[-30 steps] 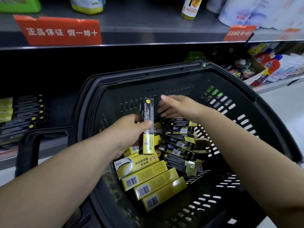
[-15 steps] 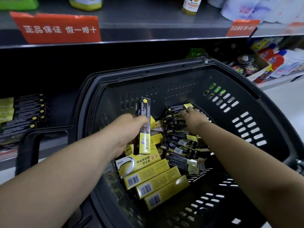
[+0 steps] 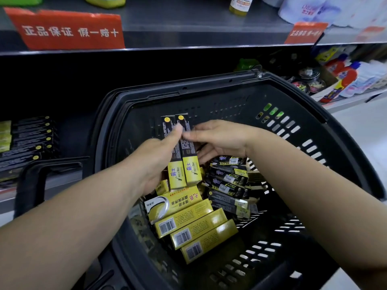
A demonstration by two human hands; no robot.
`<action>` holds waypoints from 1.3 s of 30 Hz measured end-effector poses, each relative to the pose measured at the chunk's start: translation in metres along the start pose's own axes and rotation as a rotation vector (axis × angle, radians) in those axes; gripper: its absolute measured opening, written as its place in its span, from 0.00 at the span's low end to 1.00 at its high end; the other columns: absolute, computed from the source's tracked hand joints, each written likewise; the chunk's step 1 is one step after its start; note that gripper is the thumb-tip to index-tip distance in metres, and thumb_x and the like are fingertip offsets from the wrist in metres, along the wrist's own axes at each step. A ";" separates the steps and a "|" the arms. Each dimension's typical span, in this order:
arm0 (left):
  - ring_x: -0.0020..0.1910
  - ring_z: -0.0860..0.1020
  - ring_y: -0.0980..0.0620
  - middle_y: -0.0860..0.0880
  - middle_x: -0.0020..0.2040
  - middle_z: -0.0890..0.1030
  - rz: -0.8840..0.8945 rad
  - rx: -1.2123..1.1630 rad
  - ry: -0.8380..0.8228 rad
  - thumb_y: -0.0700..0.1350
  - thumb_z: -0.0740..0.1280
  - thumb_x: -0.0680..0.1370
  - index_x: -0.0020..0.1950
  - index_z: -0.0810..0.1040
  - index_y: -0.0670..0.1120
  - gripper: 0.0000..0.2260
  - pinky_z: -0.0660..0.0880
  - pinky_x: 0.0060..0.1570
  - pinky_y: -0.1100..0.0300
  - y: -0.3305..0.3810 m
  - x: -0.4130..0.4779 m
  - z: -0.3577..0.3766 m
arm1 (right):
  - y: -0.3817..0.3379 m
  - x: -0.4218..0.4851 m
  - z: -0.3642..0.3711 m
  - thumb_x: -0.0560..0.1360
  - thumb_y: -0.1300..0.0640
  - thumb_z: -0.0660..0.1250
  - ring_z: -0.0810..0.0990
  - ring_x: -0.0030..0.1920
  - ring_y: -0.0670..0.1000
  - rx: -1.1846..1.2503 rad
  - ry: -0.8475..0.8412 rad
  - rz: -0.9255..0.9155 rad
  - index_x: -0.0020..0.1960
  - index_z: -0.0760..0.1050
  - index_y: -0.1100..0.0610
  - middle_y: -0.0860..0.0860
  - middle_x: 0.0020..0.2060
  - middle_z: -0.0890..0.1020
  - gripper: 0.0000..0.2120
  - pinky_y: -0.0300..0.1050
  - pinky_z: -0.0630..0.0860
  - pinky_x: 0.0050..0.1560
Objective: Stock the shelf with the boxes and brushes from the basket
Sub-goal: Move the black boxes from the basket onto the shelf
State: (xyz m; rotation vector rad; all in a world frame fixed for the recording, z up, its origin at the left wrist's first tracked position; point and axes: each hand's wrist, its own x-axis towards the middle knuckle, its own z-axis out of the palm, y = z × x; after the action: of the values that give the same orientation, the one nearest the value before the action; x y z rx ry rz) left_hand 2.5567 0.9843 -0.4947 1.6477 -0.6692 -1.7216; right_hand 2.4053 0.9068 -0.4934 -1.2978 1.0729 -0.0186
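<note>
Two black-and-yellow boxes (image 3: 181, 151) stand side by side above the black basket (image 3: 326, 130). My left hand (image 3: 156, 162) grips both from the left, thumb across their fronts. My right hand (image 3: 219, 139) touches the right box with its fingertips, fingers nearly straight. Below them lie several yellow boxes (image 3: 194, 222) with barcodes and several black boxes (image 3: 229, 185) in the basket. More black-and-yellow boxes (image 3: 27, 141) lie in a row on the lower shelf at the left.
The basket's handle (image 3: 31, 185) juts out at the left. An upper shelf edge carries red signs (image 3: 67, 30). Bottles and tins (image 3: 343, 78) fill the lower shelf at the right. White floor shows at the far right.
My right hand dipped into the basket, came up with a second black-and-yellow box and set it beside the one in my left hand, which now grips both.
</note>
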 end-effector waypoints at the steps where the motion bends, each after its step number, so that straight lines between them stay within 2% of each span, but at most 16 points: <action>1: 0.55 0.80 0.46 0.44 0.57 0.81 0.015 0.014 -0.016 0.56 0.69 0.72 0.67 0.71 0.40 0.29 0.77 0.57 0.49 0.000 -0.001 0.000 | 0.002 0.001 -0.002 0.76 0.47 0.62 0.84 0.46 0.55 0.042 0.006 -0.004 0.64 0.70 0.60 0.61 0.53 0.81 0.22 0.42 0.81 0.46; 3: 0.45 0.83 0.48 0.44 0.48 0.84 0.056 0.063 -0.039 0.45 0.73 0.71 0.61 0.76 0.40 0.21 0.81 0.43 0.55 -0.001 -0.002 -0.002 | 0.008 -0.001 -0.011 0.78 0.45 0.58 0.84 0.45 0.53 0.153 -0.009 -0.022 0.58 0.74 0.58 0.58 0.48 0.83 0.19 0.41 0.81 0.44; 6: 0.49 0.82 0.43 0.41 0.49 0.83 0.022 0.110 -0.015 0.39 0.75 0.68 0.57 0.76 0.40 0.19 0.77 0.54 0.46 -0.002 -0.001 -0.004 | 0.032 0.004 -0.040 0.79 0.46 0.57 0.83 0.49 0.53 0.127 0.143 0.016 0.58 0.75 0.57 0.57 0.54 0.82 0.17 0.42 0.80 0.47; 9: 0.50 0.81 0.42 0.40 0.51 0.82 0.007 0.106 -0.022 0.38 0.76 0.67 0.58 0.74 0.40 0.22 0.76 0.56 0.43 -0.002 0.000 -0.005 | 0.077 0.014 -0.066 0.79 0.51 0.61 0.77 0.59 0.55 -0.645 0.459 0.245 0.68 0.66 0.58 0.58 0.65 0.73 0.21 0.48 0.72 0.60; 10: 0.50 0.81 0.42 0.40 0.51 0.82 0.008 0.109 -0.025 0.38 0.76 0.67 0.58 0.74 0.40 0.22 0.77 0.55 0.44 -0.002 0.001 -0.004 | 0.093 0.016 -0.069 0.78 0.52 0.62 0.74 0.62 0.57 -0.830 0.472 0.332 0.72 0.61 0.59 0.58 0.67 0.70 0.25 0.49 0.70 0.62; 12: 0.49 0.82 0.42 0.40 0.51 0.83 0.012 0.111 -0.037 0.37 0.76 0.67 0.58 0.74 0.40 0.22 0.77 0.55 0.44 -0.003 0.002 -0.003 | 0.119 0.018 -0.068 0.76 0.55 0.65 0.70 0.66 0.59 -0.976 0.389 0.435 0.74 0.54 0.58 0.59 0.70 0.65 0.32 0.51 0.68 0.63; 18: 0.52 0.80 0.43 0.41 0.52 0.82 0.017 0.126 -0.033 0.41 0.77 0.66 0.58 0.75 0.40 0.23 0.74 0.59 0.44 -0.004 0.006 -0.004 | 0.126 0.033 -0.056 0.75 0.52 0.66 0.60 0.71 0.61 -1.153 0.400 0.398 0.74 0.55 0.54 0.59 0.71 0.61 0.32 0.56 0.65 0.67; 20: 0.53 0.80 0.42 0.41 0.52 0.82 0.018 0.123 -0.033 0.41 0.77 0.65 0.58 0.75 0.40 0.24 0.74 0.59 0.44 -0.005 0.006 -0.005 | 0.125 0.037 -0.050 0.75 0.54 0.66 0.62 0.70 0.61 -1.134 0.403 0.374 0.73 0.56 0.55 0.59 0.71 0.62 0.31 0.55 0.68 0.66; 22: 0.54 0.79 0.41 0.41 0.54 0.81 0.025 0.111 -0.037 0.42 0.79 0.63 0.60 0.75 0.40 0.28 0.73 0.60 0.43 -0.005 0.005 -0.005 | 0.124 0.038 -0.048 0.75 0.57 0.66 0.68 0.66 0.60 -1.094 0.422 0.342 0.71 0.57 0.56 0.58 0.70 0.65 0.29 0.52 0.71 0.60; 25: 0.62 0.75 0.39 0.39 0.63 0.76 0.030 0.100 -0.039 0.48 0.81 0.53 0.69 0.68 0.40 0.47 0.70 0.62 0.41 -0.004 0.003 -0.005 | 0.122 0.036 -0.047 0.76 0.61 0.64 0.65 0.68 0.59 -1.229 0.439 0.358 0.73 0.57 0.56 0.57 0.70 0.64 0.29 0.53 0.70 0.63; 27: 0.64 0.73 0.38 0.39 0.66 0.74 0.039 0.097 -0.039 0.48 0.80 0.50 0.71 0.65 0.41 0.51 0.69 0.63 0.40 -0.004 0.003 -0.005 | 0.119 0.034 -0.048 0.76 0.57 0.64 0.68 0.65 0.59 -1.324 0.407 0.364 0.70 0.64 0.56 0.57 0.66 0.68 0.23 0.52 0.72 0.60; 30: 0.64 0.73 0.38 0.39 0.66 0.73 0.048 0.108 -0.045 0.49 0.79 0.50 0.71 0.65 0.41 0.51 0.69 0.63 0.40 -0.006 0.004 -0.005 | 0.099 0.027 -0.048 0.72 0.53 0.67 0.74 0.44 0.53 -1.174 0.449 0.236 0.49 0.74 0.61 0.56 0.47 0.75 0.12 0.41 0.71 0.38; 32: 0.64 0.73 0.39 0.39 0.66 0.74 0.058 0.106 -0.047 0.50 0.79 0.51 0.70 0.66 0.41 0.50 0.69 0.64 0.41 -0.006 0.003 -0.005 | 0.078 0.018 -0.043 0.71 0.54 0.70 0.72 0.33 0.48 -0.792 0.506 0.091 0.39 0.71 0.59 0.51 0.34 0.74 0.11 0.41 0.65 0.31; 34: 0.63 0.74 0.39 0.40 0.64 0.75 0.080 0.099 -0.054 0.51 0.79 0.54 0.69 0.68 0.42 0.45 0.70 0.63 0.42 -0.006 0.002 -0.003 | 0.052 0.007 -0.031 0.71 0.57 0.71 0.72 0.26 0.42 -0.278 0.424 -0.064 0.35 0.66 0.55 0.45 0.26 0.74 0.14 0.37 0.66 0.28; 37: 0.55 0.79 0.46 0.45 0.56 0.80 0.194 0.093 -0.004 0.49 0.78 0.66 0.62 0.72 0.45 0.28 0.74 0.57 0.50 -0.007 0.001 -0.001 | 0.020 -0.012 -0.006 0.71 0.54 0.71 0.73 0.25 0.40 0.030 0.268 -0.207 0.35 0.66 0.55 0.43 0.24 0.75 0.14 0.33 0.69 0.25; 39: 0.52 0.79 0.49 0.47 0.53 0.81 0.247 0.098 0.032 0.49 0.75 0.70 0.60 0.72 0.47 0.22 0.75 0.53 0.54 -0.004 -0.003 -0.001 | 0.005 -0.024 0.008 0.68 0.46 0.70 0.77 0.31 0.45 0.076 0.266 -0.263 0.39 0.71 0.62 0.47 0.30 0.78 0.19 0.38 0.74 0.32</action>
State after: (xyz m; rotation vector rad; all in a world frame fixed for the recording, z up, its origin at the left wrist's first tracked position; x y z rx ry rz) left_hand 2.5577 0.9891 -0.4961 1.5800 -0.9140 -1.5040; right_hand 2.3945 0.9281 -0.4837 -1.3848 1.1054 -0.4360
